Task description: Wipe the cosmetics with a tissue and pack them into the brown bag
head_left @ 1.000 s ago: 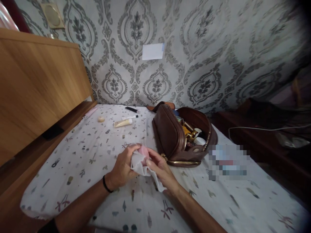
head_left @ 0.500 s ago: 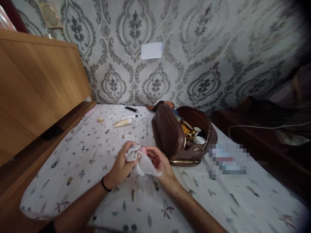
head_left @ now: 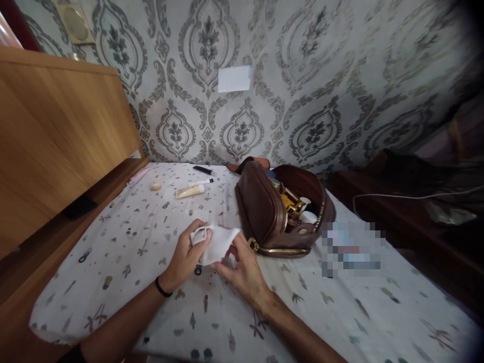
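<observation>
A small white cloth [head_left: 219, 244] is held up above the bed sheet, just left of the brown bag. My left hand [head_left: 188, 254] is closed on its left side, the thumb pressing a fold. At the cloth's right edge, my right hand [head_left: 245, 269] has its fingers curled against it, with the thumb underneath. Whatever the cloth may be wrapped round is hidden now. The brown leather toiletry bag [head_left: 260, 206] stands unzipped beside my right hand, with several cosmetics inside, among them a gold-coloured bottle [head_left: 300, 205] and a white lid [head_left: 308, 217].
On the patterned sheet [head_left: 143, 297] lie a cream tube [head_left: 189, 191], a thin white stick with a black end [head_left: 202, 182], a black pen-like item [head_left: 204, 170] and a small beige round object [head_left: 155, 186]. A wooden cabinet [head_left: 64, 146] borders the left. At right is a blurred-out packet [head_left: 351, 249].
The cloth has been spread and turned upward, covering the pink item that showed between my hands. My right hand has turned, its fingers now at the cloth's right edge.
</observation>
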{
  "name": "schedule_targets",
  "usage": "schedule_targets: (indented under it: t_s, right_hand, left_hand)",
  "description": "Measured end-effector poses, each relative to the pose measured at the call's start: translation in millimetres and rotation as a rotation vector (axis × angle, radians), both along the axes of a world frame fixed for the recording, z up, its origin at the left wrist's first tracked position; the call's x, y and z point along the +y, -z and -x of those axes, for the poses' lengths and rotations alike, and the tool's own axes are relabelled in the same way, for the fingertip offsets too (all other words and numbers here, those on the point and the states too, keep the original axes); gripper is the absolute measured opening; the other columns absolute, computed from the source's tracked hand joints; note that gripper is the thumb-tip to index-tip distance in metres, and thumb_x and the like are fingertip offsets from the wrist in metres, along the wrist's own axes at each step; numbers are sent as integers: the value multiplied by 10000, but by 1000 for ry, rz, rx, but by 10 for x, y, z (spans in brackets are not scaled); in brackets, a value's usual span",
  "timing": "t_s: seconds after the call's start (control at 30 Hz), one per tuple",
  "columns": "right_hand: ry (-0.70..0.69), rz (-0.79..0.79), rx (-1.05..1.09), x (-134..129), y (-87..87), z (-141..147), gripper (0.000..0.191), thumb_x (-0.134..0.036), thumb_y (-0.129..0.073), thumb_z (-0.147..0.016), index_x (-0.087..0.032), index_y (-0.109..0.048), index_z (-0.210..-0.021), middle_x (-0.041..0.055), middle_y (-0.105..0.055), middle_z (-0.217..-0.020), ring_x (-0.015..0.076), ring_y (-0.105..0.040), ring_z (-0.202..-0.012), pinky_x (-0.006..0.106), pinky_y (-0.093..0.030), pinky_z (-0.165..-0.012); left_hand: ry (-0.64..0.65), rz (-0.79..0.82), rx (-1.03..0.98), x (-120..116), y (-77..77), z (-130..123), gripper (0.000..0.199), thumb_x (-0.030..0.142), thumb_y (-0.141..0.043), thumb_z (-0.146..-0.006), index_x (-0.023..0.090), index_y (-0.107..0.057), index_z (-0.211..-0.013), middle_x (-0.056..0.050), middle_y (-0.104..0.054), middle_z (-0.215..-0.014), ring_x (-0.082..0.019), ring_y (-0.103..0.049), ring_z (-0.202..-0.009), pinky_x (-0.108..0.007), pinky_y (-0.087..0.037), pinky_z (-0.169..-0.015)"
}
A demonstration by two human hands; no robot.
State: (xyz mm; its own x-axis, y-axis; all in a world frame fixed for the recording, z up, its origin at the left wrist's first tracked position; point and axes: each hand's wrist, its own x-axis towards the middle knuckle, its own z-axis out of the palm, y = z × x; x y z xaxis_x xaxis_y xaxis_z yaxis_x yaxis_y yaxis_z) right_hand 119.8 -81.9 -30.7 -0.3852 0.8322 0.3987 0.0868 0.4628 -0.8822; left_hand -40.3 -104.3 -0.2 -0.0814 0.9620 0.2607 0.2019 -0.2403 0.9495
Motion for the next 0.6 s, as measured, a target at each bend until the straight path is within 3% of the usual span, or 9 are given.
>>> schedule_targets:
  t_s: [0.17, 0.37, 0.47, 0.6]
  right_hand:
    - [-16, 99, 26, 1, 35, -2, 549, -397, -803, -736, -228, -555, -1196, 66, -609, -1074, 204, -596, -921, 332, -523, -790]
    - [-261, 426, 241, -12, 5, -7, 642, -359, -862, -667, -258, -528, -1206, 45, -623, -1095, 175, -626, -928, 297, -520, -774]
    - [-365, 572, 363, 3, 4, 2, 629, -329, -892, -631, -268, -556, -1160, 7, -635, -1005, 148, -637, -890, 281, -526, -790]
    - [-403, 674, 484, 13, -37, 13, 510, -338, -877, -659, -236, -622, -1089, 9, -647, -963, 125, -650, -768, 221, -539, -633]
  left_hand:
    - [-72, -45, -20, 0, -20, -4, 314, 380, -482, -963, 203, -421, -712, 63, -392, -636, -97, -384, -581, -202, -333, -548]
    - [-88, -17, -185, 91, 51, 78, 77, 244, -588, -863, 188, -556, -905, 46, -486, -741, -96, -435, -653, -183, -367, -600]
    - [-55, 36, -300, 102, 100, 110, 263, 178, -597, -793, 203, -599, -1054, 44, -518, -770, -83, -432, -608, -171, -350, -547]
    - [14, 124, -304, 91, 118, 132, 311, 162, -561, -738, 190, -659, -1032, 36, -563, -706, -69, -376, -474, -184, -300, -446]
